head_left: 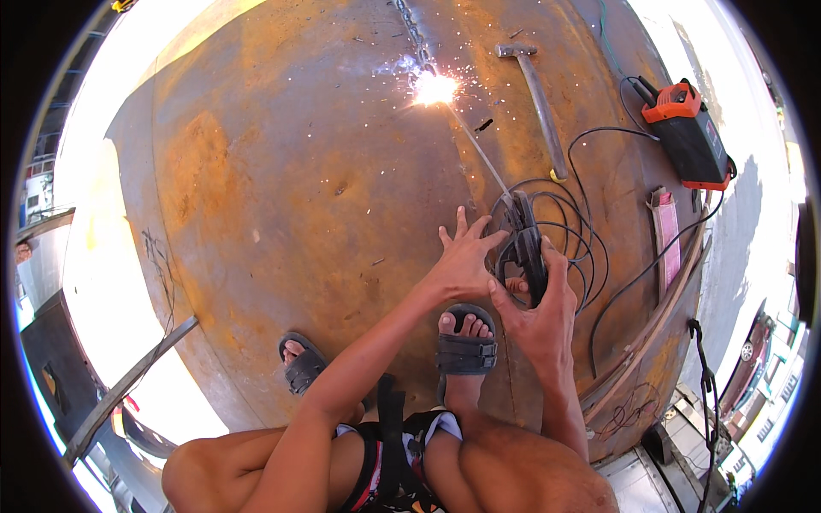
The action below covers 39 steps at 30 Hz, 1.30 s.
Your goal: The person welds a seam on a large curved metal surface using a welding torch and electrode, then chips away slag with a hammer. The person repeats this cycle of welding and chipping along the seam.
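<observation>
My right hand (547, 312) is closed around a black electrode holder (532, 256). A thin welding rod (481, 152) slants up and left from its jaw. At the rod's far tip burns a bright white arc (434, 89), throwing sparks and some bluish smoke. Glare hides the metal right there. Beyond it, a rough weld seam (414, 32) runs to the top of the rusty steel plate (282, 171). My left hand (466, 259) hovers just left of the holder with its fingers spread; whether a fingertip touches the holder, I cannot tell.
A hammer (537, 98) lies right of the arc. Black cable (590, 244) coils beside the holder and leads to an orange-and-black welding machine (693, 137). A pink-red narrow box (665, 235) and long bars (654, 329) lie along the right edge. My sandalled feet (466, 350) rest on the plate.
</observation>
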Tool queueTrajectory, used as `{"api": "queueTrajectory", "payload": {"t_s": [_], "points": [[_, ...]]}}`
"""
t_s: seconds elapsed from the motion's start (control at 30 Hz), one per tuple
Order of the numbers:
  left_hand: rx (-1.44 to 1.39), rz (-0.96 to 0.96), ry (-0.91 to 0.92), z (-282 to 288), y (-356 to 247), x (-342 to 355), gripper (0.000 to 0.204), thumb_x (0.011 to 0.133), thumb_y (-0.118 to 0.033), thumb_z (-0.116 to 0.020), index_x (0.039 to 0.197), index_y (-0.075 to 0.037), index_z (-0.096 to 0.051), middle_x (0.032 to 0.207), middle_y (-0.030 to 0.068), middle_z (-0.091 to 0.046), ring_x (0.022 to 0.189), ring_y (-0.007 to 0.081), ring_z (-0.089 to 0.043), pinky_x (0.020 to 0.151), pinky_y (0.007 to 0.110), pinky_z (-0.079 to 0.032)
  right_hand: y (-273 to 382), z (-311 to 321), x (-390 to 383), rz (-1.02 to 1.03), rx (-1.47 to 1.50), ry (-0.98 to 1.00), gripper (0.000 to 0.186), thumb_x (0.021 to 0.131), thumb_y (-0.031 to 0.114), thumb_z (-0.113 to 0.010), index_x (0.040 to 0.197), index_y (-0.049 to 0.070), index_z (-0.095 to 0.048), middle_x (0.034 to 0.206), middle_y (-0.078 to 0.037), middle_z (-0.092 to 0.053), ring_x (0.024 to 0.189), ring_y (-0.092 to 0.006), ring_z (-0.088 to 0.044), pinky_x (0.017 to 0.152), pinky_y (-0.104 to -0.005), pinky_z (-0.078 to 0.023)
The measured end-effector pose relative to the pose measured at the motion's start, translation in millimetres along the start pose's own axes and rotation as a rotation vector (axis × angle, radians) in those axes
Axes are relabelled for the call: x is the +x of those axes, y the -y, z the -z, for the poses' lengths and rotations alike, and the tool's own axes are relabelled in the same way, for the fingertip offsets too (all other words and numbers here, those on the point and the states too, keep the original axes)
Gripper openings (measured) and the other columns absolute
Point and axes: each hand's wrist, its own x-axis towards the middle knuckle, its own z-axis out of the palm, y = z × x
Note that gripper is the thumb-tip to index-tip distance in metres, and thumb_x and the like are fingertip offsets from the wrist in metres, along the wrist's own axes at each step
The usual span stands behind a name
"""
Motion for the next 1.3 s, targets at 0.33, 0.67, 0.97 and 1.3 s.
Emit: {"api": "queueTrajectory", "payload": {"t_s": [0.33,0.67,0.97,1.3], "points": [[0.014,0.016,0.001,1.5,3.0,-1.1,0.109,0.062,-0.059,-0.088,0.156,-0.01,-0.06,0.17,0.0323,-0.035,0.162,0.0634,-0.004,0.118,0.089,-0.008,2.6,-2.3,-0.1,-0.016,0.024,-0.021,0.084,0.085,0.025,-0.091,0.151,-0.005,-0.047,0.121,-0.027,-0.073,0.109,-0.0388,-0.078,0.092,-0.0435,-0.061],[0.03,0.023,-0.005,-0.8,2.6,0.2,0.111,0.062,-0.065,-0.088,0.155,-0.011,-0.061,0.171,0.029,-0.035,0.163,0.0606,-0.004,0.118,0.089,-0.009,-0.9,1.6,-3.1,-0.021,0.182,-0.059,0.094,0.082,0.023,-0.095,0.155,0.003,-0.039,0.109,-0.018,-0.074,0.094,-0.0277,-0.077,0.084,-0.0382,-0.06],[0.096,-0.017,-0.031,-9.8,7.6,-3.7,0.112,0.062,-0.072,-0.089,0.152,-0.011,-0.063,0.172,0.0267,-0.033,0.164,0.0581,-0.006,0.119,0.089,-0.007,-19.4,-4.2,-19.0,0.024,0.072,-0.059,0.095,0.082,0.027,-0.095,0.156,-0.006,-0.046,0.139,-0.031,-0.065,0.123,-0.0386,-0.072,0.101,-0.0441,-0.058],[0.053,-0.013,-0.042,-9.2,7.8,-6.6,0.107,0.061,-0.059,-0.091,0.152,-0.01,-0.063,0.172,0.0262,-0.034,0.165,0.0566,-0.006,0.121,0.086,-0.005,-21.6,-8.0,-17.5,0.026,0.067,-0.043,0.09,0.085,0.026,-0.093,0.155,-0.009,-0.047,0.14,-0.033,-0.065,0.126,-0.0416,-0.071,0.103,-0.0453,-0.057]]}}
